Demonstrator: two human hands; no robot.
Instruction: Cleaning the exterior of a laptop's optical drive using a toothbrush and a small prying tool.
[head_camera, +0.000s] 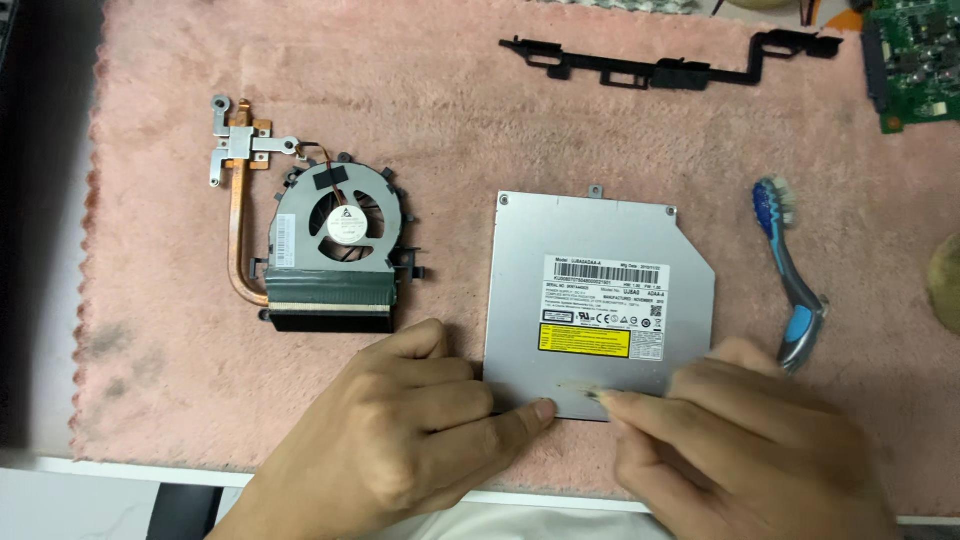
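- A pink towel (450, 120) is covering most of the table (100, 495), seemingly serving as a soft mat so loose parts are not sliding or getting scratched.
- The silver optical drive (590, 300) is lying flat, label side up, on the near middle of the towel, its near edge sitting under both hands.
- The left hand (400, 440) is resting at the drive's near-left corner, fingers curled together and the thumb tip pressing the near edge, apparently steadying it.
- The right hand (740, 440) is coming in from the near right, fingertips drawn together against a pale strip on the near edge; whether it is pinching anything, I cannot tell.
- 1 cooling fan with copper heat pipe (320, 250) is lying well apart to the left.
- 1 black plastic bracket (660, 62) is lying along the far edge.
- 1 blue toothbrush (790, 270) is lying just right of the drive, within easy reach.
- 1 green circuit board (915, 60) is showing at the far right corner.
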